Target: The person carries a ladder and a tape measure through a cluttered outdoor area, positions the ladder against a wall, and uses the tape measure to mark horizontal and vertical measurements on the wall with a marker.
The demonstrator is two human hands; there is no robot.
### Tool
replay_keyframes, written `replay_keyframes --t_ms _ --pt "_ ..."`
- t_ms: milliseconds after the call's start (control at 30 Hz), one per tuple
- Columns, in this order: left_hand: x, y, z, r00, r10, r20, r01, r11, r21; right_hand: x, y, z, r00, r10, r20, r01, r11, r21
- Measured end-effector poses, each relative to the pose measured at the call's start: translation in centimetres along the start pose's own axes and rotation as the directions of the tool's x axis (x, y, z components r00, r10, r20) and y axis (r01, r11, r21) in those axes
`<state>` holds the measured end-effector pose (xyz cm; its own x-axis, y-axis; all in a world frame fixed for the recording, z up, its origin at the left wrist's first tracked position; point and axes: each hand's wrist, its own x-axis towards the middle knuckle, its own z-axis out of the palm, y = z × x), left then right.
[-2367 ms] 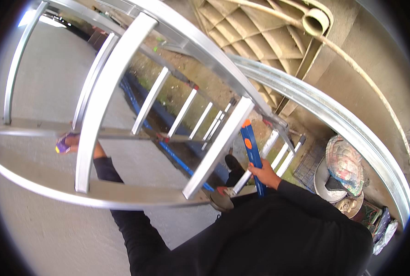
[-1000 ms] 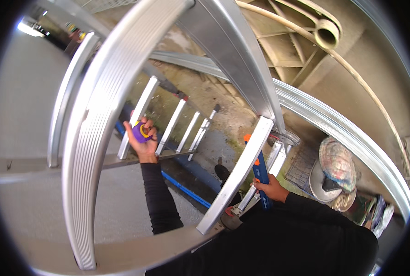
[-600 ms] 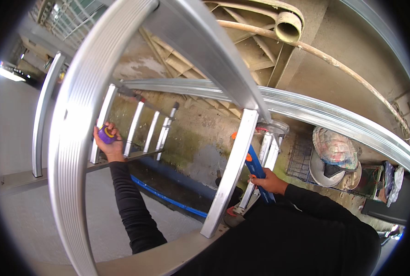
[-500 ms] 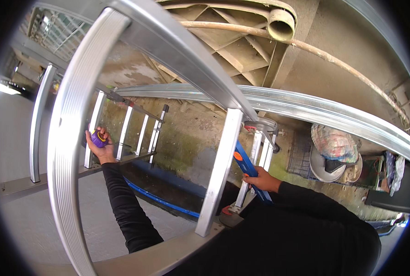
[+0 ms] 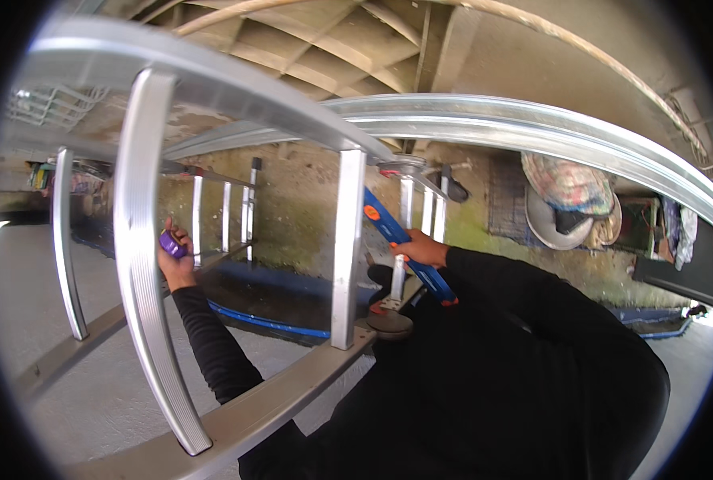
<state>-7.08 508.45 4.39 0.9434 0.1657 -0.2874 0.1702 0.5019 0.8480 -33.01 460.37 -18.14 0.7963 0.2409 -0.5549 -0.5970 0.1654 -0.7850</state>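
My left hand [image 5: 177, 270] is closed around a purple tape measure [image 5: 172, 245] with yellow on it. That arm reaches past an aluminium ladder [image 5: 345, 248], and the hand shows just right of a wide ribbed rung [image 5: 135, 240]. In my right hand [image 5: 425, 250], a blue spirit level [image 5: 388, 230] with orange parts slants from upper left to lower right. The fingers grip it near its middle, beside the ladder's far rungs. My dark-sleeved body hides part of the ladder's lower rail.
Long metal channels [image 5: 484, 116] cross above the ladder, in front of a stained wall [image 5: 292, 192]. On the right hang a checked cloth bundle [image 5: 566, 182] and a round pan [image 5: 544, 220]. A blue-edged dark trough [image 5: 268, 320] runs along the wall's foot.
The whole view has shifted, so the wall and channels sit higher in the picture. My right hand and the level also appear higher and further left. Both hands keep their grips.
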Motion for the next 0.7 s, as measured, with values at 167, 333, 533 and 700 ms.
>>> replay_keyframes --t_ms 167,333,533,700 --pt "-15.7 -2.8 1.8 0.984 0.090 0.152 -0.115 0.980 0.163 -0.2 1.8 -0.6 0.993 -0.016 0.117 0.017 1.000 -0.010" --pt "-33.9 -2.0 6.2 0.849 0.528 -0.013 -0.508 0.825 0.248 -0.1 1.4 -1.8 0.972 0.014 0.237 -0.002 0.999 -0.050" --pt "-48.5 -3.3 10.9 0.555 0.779 -0.292 -0.338 0.532 0.776 -1.6 0.2 -6.6 0.896 0.004 0.444 0.155 0.935 -0.321" --pt "-48.2 -0.8 11.2 0.595 0.799 -0.084 -0.050 0.140 0.989 -6.4 -0.8 -13.9 0.858 -0.044 0.512 0.417 0.641 -0.644"
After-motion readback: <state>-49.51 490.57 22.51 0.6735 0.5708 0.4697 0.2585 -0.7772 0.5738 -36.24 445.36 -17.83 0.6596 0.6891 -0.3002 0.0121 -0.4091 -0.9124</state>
